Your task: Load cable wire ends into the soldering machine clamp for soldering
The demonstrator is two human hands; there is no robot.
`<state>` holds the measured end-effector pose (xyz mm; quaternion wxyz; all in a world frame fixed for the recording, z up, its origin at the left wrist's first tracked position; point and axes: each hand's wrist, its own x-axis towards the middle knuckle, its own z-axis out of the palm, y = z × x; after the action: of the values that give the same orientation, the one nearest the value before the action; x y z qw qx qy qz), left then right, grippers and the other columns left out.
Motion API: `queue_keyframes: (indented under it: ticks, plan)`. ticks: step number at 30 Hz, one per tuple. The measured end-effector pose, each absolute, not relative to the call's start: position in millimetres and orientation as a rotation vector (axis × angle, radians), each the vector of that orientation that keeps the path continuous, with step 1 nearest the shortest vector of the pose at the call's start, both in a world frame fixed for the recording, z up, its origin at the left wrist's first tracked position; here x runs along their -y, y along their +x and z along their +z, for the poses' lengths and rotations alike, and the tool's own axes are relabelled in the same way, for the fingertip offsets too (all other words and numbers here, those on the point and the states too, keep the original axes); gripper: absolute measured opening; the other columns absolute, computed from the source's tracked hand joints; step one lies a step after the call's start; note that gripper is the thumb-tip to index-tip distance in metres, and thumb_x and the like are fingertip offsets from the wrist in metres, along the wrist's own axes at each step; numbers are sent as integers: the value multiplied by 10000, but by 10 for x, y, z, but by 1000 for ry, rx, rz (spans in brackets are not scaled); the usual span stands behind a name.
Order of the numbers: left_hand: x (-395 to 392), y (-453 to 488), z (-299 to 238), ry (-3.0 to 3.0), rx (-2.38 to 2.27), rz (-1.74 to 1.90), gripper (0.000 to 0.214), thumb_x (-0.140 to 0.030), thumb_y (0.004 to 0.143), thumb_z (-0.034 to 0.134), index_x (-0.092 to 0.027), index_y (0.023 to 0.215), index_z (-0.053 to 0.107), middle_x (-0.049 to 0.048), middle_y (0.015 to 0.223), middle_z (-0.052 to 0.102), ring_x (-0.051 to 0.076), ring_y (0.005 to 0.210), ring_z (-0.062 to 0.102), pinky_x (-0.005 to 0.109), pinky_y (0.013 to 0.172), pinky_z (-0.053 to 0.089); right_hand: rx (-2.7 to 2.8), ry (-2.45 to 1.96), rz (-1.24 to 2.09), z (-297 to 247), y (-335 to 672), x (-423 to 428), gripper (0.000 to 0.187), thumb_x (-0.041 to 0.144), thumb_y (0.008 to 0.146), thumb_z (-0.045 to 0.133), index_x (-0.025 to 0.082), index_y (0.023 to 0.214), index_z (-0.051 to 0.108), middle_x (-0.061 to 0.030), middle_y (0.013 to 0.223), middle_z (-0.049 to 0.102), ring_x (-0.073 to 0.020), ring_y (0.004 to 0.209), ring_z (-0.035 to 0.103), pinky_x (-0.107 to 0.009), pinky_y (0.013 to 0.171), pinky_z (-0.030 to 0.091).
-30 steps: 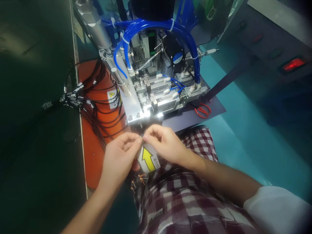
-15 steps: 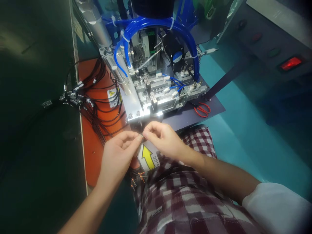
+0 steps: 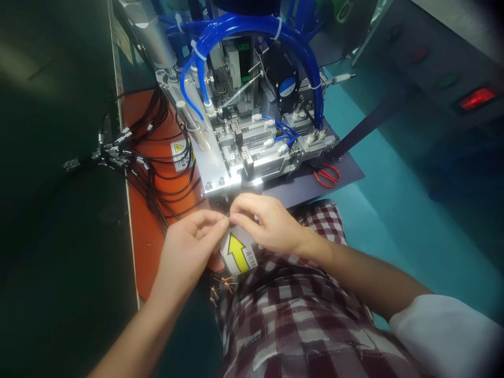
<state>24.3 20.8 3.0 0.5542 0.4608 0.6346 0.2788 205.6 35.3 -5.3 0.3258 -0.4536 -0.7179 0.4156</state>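
My left hand (image 3: 192, 239) is closed in a pinch, thumb against index finger. Its fingertips meet those of my right hand (image 3: 263, 220), which pinches too. Between them is a tiny bit of what looks like thin wire, mostly hidden by the fingers. Below the hands lies a white label with a yellow arrow (image 3: 238, 252). Stripped cable ends with orange and pale strands (image 3: 227, 284) stick out under my left wrist, over the checkered cloth (image 3: 291, 310) on my lap. Just beyond the fingertips stands the metal front of a machine (image 3: 220, 181).
Black cables with silver connector ends (image 3: 122, 152) spread over an orange board (image 3: 144, 268) at left. Blue air hoses (image 3: 236, 25) arch above the machine's cylinders. Red-handled scissors (image 3: 327, 176) lie on the dark base plate at right. A red lit switch (image 3: 477, 98) glows on a panel.
Both hands remain pinched together at nearly the same spot. The reddish strand seen between the fingertips before is now mostly covered. The whole view has shifted slightly.
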Motion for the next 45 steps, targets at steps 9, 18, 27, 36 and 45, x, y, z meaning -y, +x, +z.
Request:
queue_keyframes:
  ticks: [9, 18, 27, 36, 45]
  plan:
    - [-202, 256, 14, 1509, -1522, 676, 227, -431, 843, 694, -215, 904, 729, 17, 818, 721, 156, 701, 665, 226, 565, 509, 1397, -1097, 1574, -246, 2131, -406, 151, 260, 864, 577, 174, 744, 542, 39, 672, 477, -109, 631, 424, -262, 612, 350]
    - [-270, 242, -116, 2397, -1217, 812, 137, -96, 956, 563, -169, 1027, 654, 12, 931, 625, 94, 827, 601, 195, 745, 476, 1333, -1195, 1597, -337, 2228, -411, 176, 295, 853, 578, 173, 732, 538, 21, 693, 513, -116, 639, 445, -274, 616, 362]
    - [-366, 160, -275, 2533, -1193, 752, 249, -47, 937, 550, -162, 1122, 670, 13, 953, 600, 93, 806, 607, 174, 681, 475, 1299, -1279, 1514, -468, 2133, -472, 208, 317, 850, 588, 189, 703, 516, 20, 693, 514, -130, 675, 482, -286, 663, 402]
    - [-361, 169, -274, 2536, -1252, 767, 259, -71, 942, 507, -146, 1092, 705, 27, 901, 596, 108, 767, 612, 186, 633, 476, 1251, -1334, 1518, -455, 2108, -470, 219, 331, 848, 594, 182, 705, 522, 24, 680, 513, -115, 628, 459, -275, 616, 384]
    - [-347, 181, -289, 2568, -1279, 751, 293, -78, 938, 470, -139, 1078, 720, 54, 884, 589, 140, 768, 596, 222, 624, 472, 1121, -1369, 1630, -440, 2083, -467, 235, 359, 854, 629, 188, 724, 534, 33, 657, 496, -109, 598, 434, -263, 577, 373]
